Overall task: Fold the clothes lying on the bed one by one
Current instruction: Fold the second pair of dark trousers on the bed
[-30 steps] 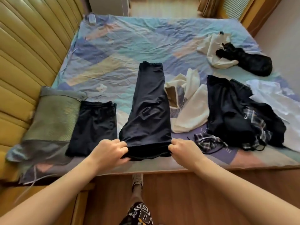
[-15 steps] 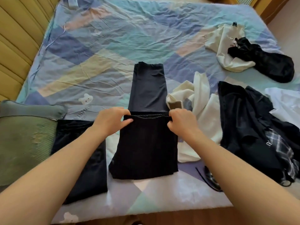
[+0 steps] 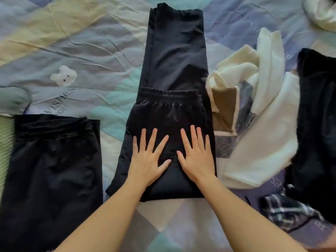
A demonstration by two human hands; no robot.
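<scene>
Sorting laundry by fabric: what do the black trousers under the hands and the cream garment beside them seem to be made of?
Black trousers: probably a thin, smooth woven synthetic with a faint sheen; soft creases and a gathered elastic waistband suggest it. Both hands, left hand and right hand, press flat on them. Cream garment: looks like a thick, matte, fuzzy fleece or knit; its folds are bulky and soft-edged.

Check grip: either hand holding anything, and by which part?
Nothing held. Left hand and right hand lie flat, fingers spread, on the black trousers' folded-over lower half.

Head view, steeply down, close over bed (image 3: 81, 42)
</scene>
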